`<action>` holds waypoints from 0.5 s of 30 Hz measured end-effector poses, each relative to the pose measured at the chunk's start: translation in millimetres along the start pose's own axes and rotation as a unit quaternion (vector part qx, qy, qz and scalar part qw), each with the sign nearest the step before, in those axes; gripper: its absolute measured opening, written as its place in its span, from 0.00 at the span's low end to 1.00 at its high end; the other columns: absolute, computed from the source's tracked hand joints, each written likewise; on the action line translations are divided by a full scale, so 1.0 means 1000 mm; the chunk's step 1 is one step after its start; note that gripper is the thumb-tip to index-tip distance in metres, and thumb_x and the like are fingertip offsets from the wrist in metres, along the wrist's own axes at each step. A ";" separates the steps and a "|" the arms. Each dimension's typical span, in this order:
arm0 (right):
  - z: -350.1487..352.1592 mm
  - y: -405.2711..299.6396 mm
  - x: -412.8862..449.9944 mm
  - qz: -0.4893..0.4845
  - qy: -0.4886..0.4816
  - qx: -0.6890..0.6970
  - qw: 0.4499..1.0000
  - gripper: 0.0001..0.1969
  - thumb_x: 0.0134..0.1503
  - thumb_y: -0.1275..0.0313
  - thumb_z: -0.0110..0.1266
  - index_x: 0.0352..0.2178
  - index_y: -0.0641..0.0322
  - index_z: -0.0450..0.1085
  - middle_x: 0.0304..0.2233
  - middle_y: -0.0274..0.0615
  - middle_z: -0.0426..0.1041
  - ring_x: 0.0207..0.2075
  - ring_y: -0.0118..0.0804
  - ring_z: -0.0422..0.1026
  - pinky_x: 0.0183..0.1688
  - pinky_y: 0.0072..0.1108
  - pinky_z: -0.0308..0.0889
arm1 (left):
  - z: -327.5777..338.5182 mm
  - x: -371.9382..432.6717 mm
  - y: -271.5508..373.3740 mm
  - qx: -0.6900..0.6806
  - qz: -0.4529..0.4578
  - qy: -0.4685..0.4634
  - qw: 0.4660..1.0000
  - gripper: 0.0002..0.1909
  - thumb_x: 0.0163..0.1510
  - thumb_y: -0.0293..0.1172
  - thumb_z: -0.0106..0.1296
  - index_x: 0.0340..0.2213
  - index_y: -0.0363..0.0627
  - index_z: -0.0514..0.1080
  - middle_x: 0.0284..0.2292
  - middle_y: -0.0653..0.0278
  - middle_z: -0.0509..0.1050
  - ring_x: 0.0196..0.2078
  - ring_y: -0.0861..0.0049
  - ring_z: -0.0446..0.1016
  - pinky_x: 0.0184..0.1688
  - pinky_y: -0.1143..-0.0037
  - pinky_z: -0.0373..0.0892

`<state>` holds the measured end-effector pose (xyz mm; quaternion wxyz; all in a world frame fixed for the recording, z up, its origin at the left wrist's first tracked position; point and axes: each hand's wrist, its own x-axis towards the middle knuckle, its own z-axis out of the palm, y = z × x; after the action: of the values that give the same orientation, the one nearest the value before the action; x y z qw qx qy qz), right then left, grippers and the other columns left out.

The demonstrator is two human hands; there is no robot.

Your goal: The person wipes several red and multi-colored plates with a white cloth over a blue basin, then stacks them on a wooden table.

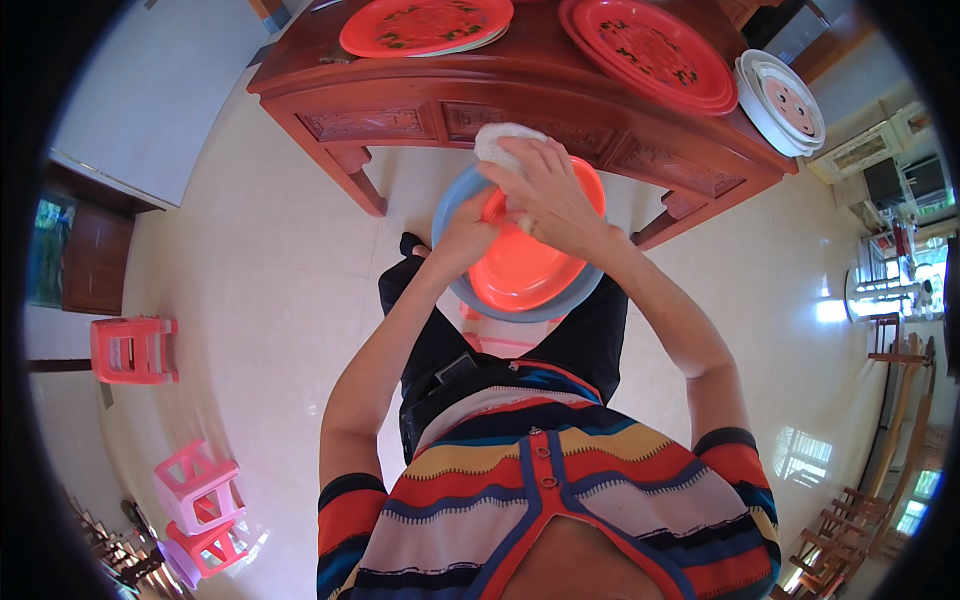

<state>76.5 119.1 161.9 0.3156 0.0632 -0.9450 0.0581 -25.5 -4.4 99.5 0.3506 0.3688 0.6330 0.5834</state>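
Note:
My left hand [472,231] grips the rim of a glossy orange-red plastic tray [525,274], its thumb side near the upper left edge. The tray tilts over a round blue-grey basin [566,301] that rests between my knees. Bunched in my right hand [551,196] is a white cloth [504,142], at the tray's far edge. The fingers of that hand lie over the cloth and hide part of the tray. Dark trousers [604,337] show on either side of the basin.
A carved reddish wooden table [360,94] stands in front, bearing flowered red trays [427,22], [652,52] and white containers [787,105] at its right corner. Plastic stools [133,350], [199,487] stand to the left on the pale tiled floor [285,315]. Wooden furniture [840,532] lines the right.

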 end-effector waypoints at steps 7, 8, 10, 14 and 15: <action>-0.001 0.041 0.010 0.142 -0.153 0.094 0.973 0.26 0.34 0.72 0.59 0.41 0.53 0.66 0.38 0.40 0.69 0.39 0.45 0.68 0.40 0.28 0.66 | -0.004 -0.003 0.030 0.064 0.015 0.003 0.998 0.32 0.39 0.15 0.34 0.50 0.43 0.61 0.41 0.57 0.69 0.45 0.73 0.66 0.46 0.79 0.61; 0.006 0.052 0.004 0.156 -0.083 0.114 0.978 0.27 0.35 0.70 0.61 0.42 0.54 0.65 0.37 0.42 0.69 0.37 0.44 0.69 0.38 0.28 0.67 | -0.006 -0.004 0.036 0.027 0.003 0.001 1.000 0.32 0.39 0.15 0.33 0.50 0.42 0.62 0.39 0.59 0.70 0.43 0.75 0.67 0.44 0.80 0.62; 0.017 0.068 -0.008 0.169 -0.013 0.134 0.976 0.28 0.35 0.69 0.62 0.43 0.55 0.65 0.36 0.43 0.70 0.36 0.43 0.70 0.36 0.27 0.67 | -0.012 -0.007 0.045 -0.011 -0.008 -0.001 1.000 0.31 0.38 0.15 0.33 0.49 0.41 0.63 0.38 0.60 0.70 0.40 0.78 0.67 0.42 0.81 0.62; 0.044 0.086 -0.048 0.366 0.084 0.229 0.898 0.24 0.42 0.66 0.61 0.40 0.62 0.65 0.32 0.45 0.72 0.34 0.39 0.73 0.36 0.27 0.67 | -0.017 -0.011 0.052 -0.073 0.010 0.081 0.994 0.31 0.36 0.15 0.33 0.46 0.38 0.65 0.34 0.64 0.70 0.35 0.83 0.67 0.37 0.84 0.63; 0.054 0.087 -0.059 0.444 0.115 0.271 0.846 0.21 0.43 0.65 0.60 0.38 0.65 0.65 0.32 0.45 0.73 0.34 0.40 0.73 0.36 0.27 0.67 | -0.018 -0.011 0.052 -0.124 0.027 0.111 0.986 0.31 0.35 0.15 0.33 0.46 0.37 0.66 0.34 0.65 0.71 0.34 0.83 0.67 0.36 0.84 0.63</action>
<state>77.6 201.8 76.8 0.3329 -0.2872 -0.7758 0.4527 -32.6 -20.3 153.1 0.3056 0.2727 0.5806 0.7037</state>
